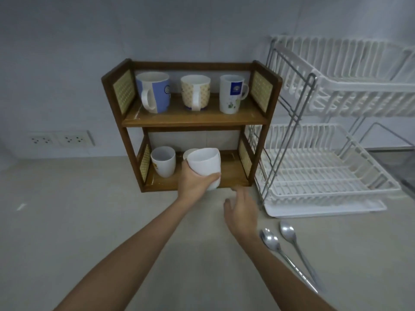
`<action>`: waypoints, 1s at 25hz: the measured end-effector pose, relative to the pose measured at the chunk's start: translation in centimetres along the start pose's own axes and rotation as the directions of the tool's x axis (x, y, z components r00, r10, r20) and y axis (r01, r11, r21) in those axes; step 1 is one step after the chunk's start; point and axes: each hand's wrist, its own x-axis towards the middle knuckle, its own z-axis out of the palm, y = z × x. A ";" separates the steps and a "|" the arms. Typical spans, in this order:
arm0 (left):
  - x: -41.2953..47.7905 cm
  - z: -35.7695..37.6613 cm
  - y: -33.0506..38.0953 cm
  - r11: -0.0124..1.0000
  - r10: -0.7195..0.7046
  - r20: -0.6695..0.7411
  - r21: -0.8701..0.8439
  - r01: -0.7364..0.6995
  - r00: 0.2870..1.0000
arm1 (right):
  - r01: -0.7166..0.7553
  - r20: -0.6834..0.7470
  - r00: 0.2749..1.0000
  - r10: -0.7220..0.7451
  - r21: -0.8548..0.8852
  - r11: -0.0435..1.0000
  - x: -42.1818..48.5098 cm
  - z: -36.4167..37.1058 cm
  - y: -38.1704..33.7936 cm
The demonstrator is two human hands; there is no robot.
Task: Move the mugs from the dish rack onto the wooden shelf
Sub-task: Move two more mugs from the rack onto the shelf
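My left hand point(194, 181) grips a plain white mug point(205, 166) at the front of the wooden shelf's point(193, 118) lower board, tilted slightly. Behind it another white mug's rim point(188, 153) peeks out, and a white mug with a small print point(163, 161) stands to the left. On the upper board stand a blue mug point(153, 92), a yellow patterned mug point(195, 92) and a tall white mug with a blue label point(231, 94). My right hand point(241, 209) hovers open over the counter just below the shelf's right corner. The white two-tier dish rack point(325, 135) on the right shows no mugs.
Two metal spoons point(289, 250) lie on the counter in front of the rack's drip tray point(325, 209). Wall sockets point(60, 139) sit left of the shelf. The beige counter point(67, 221) stretches to the left and front. A dark sink edge point(404, 167) shows at far right.
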 end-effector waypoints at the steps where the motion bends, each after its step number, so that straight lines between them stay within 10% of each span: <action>1: 0.5 1.0 0.1 0.999 0.019 -0.001 0.028 -0.019 1.000 | 0.025 0.190 0.982 -0.001 -0.122 0.992 -2.0 1.3 1.5; 4: 1.7 4.2 -0.4 0.991 0.040 0.000 0.131 -0.040 0.999 | 0.167 0.532 0.847 0.019 -0.300 0.939 -4.9 3.6 4.0; 25: 8.2 11.5 -4.6 0.964 -0.121 0.158 0.256 0.077 0.980 | 0.108 0.467 0.881 0.072 -0.347 0.932 -6.0 4.7 5.5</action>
